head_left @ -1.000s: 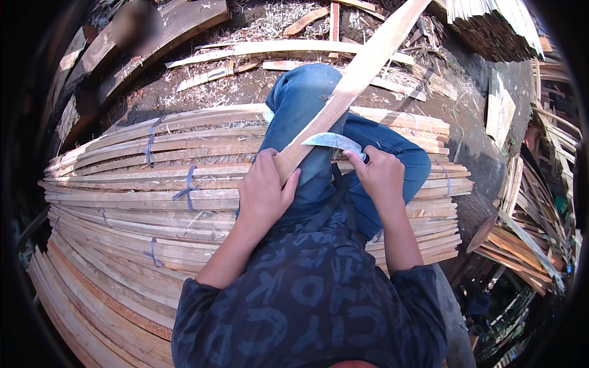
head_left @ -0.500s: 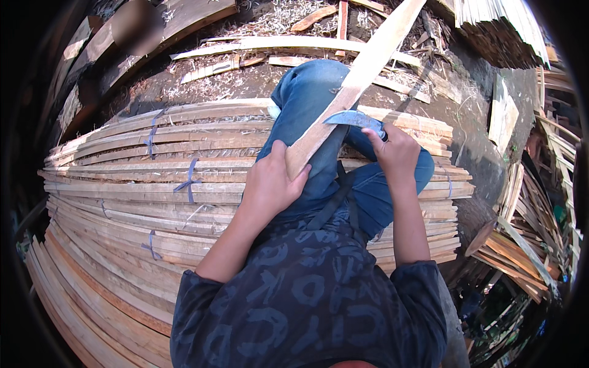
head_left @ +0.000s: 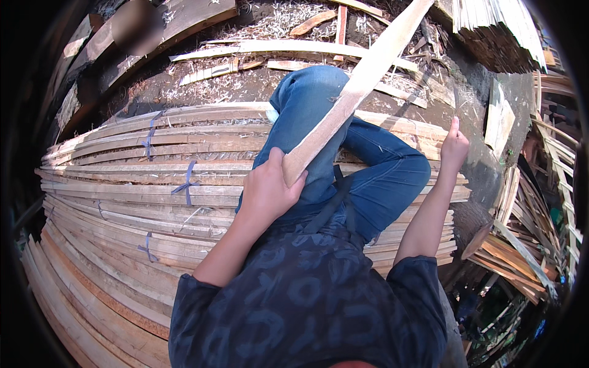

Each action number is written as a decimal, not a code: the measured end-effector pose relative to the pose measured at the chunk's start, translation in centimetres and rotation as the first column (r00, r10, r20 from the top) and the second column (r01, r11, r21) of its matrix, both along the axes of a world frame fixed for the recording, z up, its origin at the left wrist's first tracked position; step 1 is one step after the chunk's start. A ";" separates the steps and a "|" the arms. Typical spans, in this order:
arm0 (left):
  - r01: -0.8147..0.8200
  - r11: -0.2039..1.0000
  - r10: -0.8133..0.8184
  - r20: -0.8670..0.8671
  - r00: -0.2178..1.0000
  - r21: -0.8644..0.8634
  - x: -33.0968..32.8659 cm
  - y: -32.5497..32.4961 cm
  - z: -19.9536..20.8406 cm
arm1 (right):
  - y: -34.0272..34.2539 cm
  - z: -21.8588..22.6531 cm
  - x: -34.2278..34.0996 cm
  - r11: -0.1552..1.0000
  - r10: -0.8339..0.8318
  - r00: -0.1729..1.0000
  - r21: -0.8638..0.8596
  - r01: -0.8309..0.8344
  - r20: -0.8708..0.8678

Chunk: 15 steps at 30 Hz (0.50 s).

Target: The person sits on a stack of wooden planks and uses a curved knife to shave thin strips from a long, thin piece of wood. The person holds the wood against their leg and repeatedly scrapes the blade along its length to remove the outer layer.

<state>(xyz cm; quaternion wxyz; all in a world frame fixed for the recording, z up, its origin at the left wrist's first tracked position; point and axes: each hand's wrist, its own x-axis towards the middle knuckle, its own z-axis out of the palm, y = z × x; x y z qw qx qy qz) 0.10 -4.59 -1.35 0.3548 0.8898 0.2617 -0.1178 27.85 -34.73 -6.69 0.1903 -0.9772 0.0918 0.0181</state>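
My left hand (head_left: 270, 186) is wrapped round the near end of a long pale wooden slat (head_left: 350, 101). The slat slants up and to the right across the raised jeans-clad knee (head_left: 313, 92), its far end leaving the top of the view. Out to the right, apart from the slat, my right hand (head_left: 454, 149) is closed in a fist with the thumb pointing up. The curved knife seen in this hand a moment ago hardly shows now; its blade seems turned edge-on. The slat's edge along the middle looks freshly cut and uneven.
Bundles of slats tied with blue strips (head_left: 189, 184) lie under and left of my legs. Heavy planks (head_left: 172, 30) rest at the upper left. Loose wood strips and shavings cover the ground ahead. A slat stack (head_left: 500, 30) stands upper right, with scrap wood (head_left: 518, 264) below.
My right hand has swung out to the right with the curved knife, away from the slat. The slat's far end has shifted slightly right, still in my left hand.
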 end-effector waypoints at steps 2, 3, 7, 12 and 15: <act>-0.016 1.000 0.015 0.012 1.000 0.012 0.3 0.0 -0.1 | -1.9 0.8 -1.4 0.995 0.085 0.996 0.051 -0.086 0.018; -0.030 0.999 0.030 0.011 0.999 0.010 0.4 -0.3 0.0 | -0.8 1.7 -3.1 0.987 0.147 0.989 0.068 -0.148 0.019; -0.029 0.999 0.028 0.027 0.999 0.031 0.8 -0.9 -0.7 | 6.8 4.3 -10.4 0.893 0.448 0.891 -0.020 -0.450 -0.080; -0.013 0.996 0.011 0.023 1.000 0.084 0.7 -0.9 -0.5 | 10.9 4.1 -14.2 0.730 0.678 0.727 -0.013 -0.683 -0.108; -0.027 0.995 0.025 0.028 0.999 0.095 0.4 -1.0 -1.0 | 11.2 3.8 -13.9 0.680 0.729 0.682 -0.063 -0.731 -0.049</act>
